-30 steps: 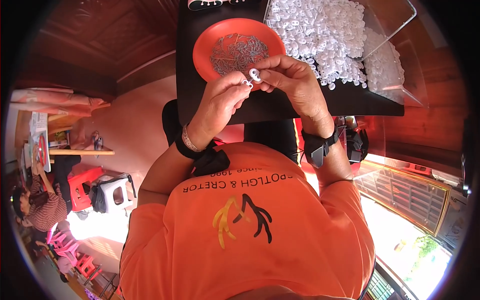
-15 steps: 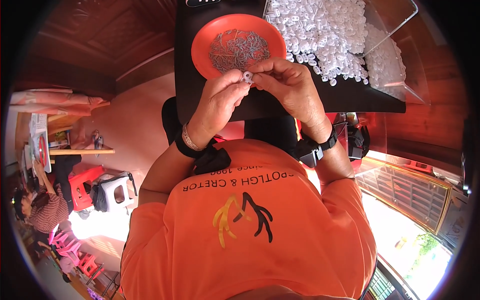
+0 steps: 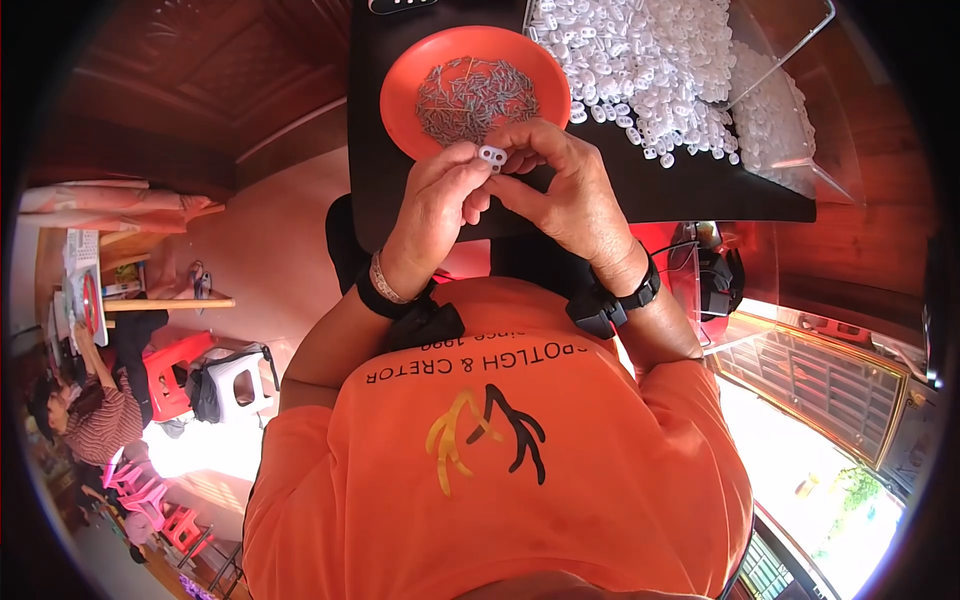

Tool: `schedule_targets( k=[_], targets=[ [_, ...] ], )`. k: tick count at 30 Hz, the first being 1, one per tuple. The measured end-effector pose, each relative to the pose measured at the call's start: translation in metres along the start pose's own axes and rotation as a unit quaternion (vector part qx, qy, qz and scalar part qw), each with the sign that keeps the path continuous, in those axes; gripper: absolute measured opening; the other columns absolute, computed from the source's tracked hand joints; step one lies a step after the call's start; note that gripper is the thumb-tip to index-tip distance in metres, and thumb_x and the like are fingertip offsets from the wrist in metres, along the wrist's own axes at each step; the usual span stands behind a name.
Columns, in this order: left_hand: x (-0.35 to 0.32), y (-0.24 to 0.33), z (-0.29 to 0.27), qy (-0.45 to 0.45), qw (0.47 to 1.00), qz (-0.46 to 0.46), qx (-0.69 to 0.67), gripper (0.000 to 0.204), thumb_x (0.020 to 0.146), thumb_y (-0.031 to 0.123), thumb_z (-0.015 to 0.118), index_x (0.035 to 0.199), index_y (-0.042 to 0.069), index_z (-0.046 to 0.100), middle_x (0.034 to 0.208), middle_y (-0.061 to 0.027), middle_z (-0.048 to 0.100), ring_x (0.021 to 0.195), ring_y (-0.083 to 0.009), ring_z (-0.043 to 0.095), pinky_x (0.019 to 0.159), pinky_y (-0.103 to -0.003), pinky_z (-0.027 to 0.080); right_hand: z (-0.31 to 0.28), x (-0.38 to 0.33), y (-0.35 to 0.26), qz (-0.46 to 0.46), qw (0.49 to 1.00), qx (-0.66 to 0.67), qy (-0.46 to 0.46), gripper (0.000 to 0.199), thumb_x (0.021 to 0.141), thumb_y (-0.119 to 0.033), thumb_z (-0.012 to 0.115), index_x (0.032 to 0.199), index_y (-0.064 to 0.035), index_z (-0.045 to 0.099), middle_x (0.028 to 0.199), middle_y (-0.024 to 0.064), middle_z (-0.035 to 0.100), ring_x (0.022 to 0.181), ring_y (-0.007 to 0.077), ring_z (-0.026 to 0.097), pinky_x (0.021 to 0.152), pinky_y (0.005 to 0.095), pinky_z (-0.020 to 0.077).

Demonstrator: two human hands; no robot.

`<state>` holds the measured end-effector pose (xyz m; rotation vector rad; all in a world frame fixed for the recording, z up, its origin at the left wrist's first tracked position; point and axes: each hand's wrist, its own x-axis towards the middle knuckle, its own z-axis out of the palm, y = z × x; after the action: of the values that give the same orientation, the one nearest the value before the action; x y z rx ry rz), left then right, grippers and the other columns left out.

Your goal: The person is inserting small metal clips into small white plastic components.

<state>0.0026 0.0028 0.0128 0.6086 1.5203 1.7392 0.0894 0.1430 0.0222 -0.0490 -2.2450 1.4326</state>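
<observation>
A small white plastic piece with two holes [image 3: 491,155] is pinched between the thumb and fingers of my left hand [image 3: 437,200], just over the near rim of an orange-red plate [image 3: 398,105]. Close against its right side is my right hand [image 3: 570,190], fingers curled and thumb tip just below the piece. What those right fingers grip, if anything, is hidden. On the plate lies a heap of small grey metal pins or screws [image 3: 475,95]; their exact kind is too small to tell.
Right of the plate, a large pile of similar white pieces [image 3: 640,60] spreads over the dark table [image 3: 700,195], beside a clear plastic container [image 3: 800,165]. Stools [image 3: 180,375] and another person [image 3: 100,415] are off to the left.
The white piece has turned so that both holes now face up. My right thumb and index finger have moved apart; the left hand keeps its pinch almost in place.
</observation>
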Motion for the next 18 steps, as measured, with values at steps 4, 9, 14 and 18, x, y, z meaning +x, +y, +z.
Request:
schedule_targets(
  k=[4, 9, 14, 18],
  targets=[
    [0.0, -0.007, -0.003, 0.005, 1.0, -0.006, -0.023, 0.033, 0.089, 0.032, 0.05, 0.087, 0.001, 0.061, 0.064, -0.0003, 0.052, 0.052, -0.0056, 0.045, 0.047, -0.019, 0.035, 0.0, -0.002, -0.002, -0.006, 1.0, -0.016, -0.008, 0.025, 0.072, -0.004, 0.071, 0.096, -0.0024, 0.062, 0.087, 0.0076, 0.063, 0.076, 0.0172, 0.066, 0.068, 0.0274, 0.0541],
    [0.001, -0.008, 0.001, 0.009, 1.0, 0.012, -0.023, 0.033, 0.091, 0.03, 0.048, 0.086, 0.0, 0.061, 0.064, -0.0009, 0.054, 0.051, -0.0059, 0.046, 0.046, -0.02, 0.035, 0.001, -0.003, -0.002, -0.035, 0.998, -0.054, -0.009, 0.033, 0.071, -0.003, 0.072, 0.103, -0.0033, 0.062, 0.088, 0.0068, 0.065, 0.077, 0.0172, 0.066, 0.07, 0.0273, 0.0537],
    [-0.003, -0.008, 0.004, 0.043, 0.998, 0.046, -0.018, 0.031, 0.092, 0.027, 0.047, 0.087, 0.0, 0.061, 0.063, -0.0027, 0.057, 0.05, -0.0064, 0.046, 0.046, -0.02, 0.035, 0.01, -0.004, -0.007, -0.062, 0.99, -0.126, 0.011, 0.036, 0.071, -0.01, 0.074, 0.105, -0.0038, 0.062, 0.086, 0.0099, 0.063, 0.075, 0.024, 0.066, 0.065, 0.0314, 0.0536],
    [-0.002, -0.013, 0.0, 0.027, 0.999, 0.035, -0.028, 0.032, 0.092, 0.025, 0.043, 0.088, -0.002, 0.06, 0.065, -0.0063, 0.061, 0.05, -0.0077, 0.048, 0.046, -0.021, 0.037, 0.014, -0.005, -0.001, -0.085, 0.985, -0.147, 0.021, 0.032, 0.074, -0.012, 0.072, 0.103, -0.0039, 0.062, 0.081, 0.0112, 0.063, 0.071, 0.0281, 0.065, 0.06, 0.0349, 0.0527]
  ],
)
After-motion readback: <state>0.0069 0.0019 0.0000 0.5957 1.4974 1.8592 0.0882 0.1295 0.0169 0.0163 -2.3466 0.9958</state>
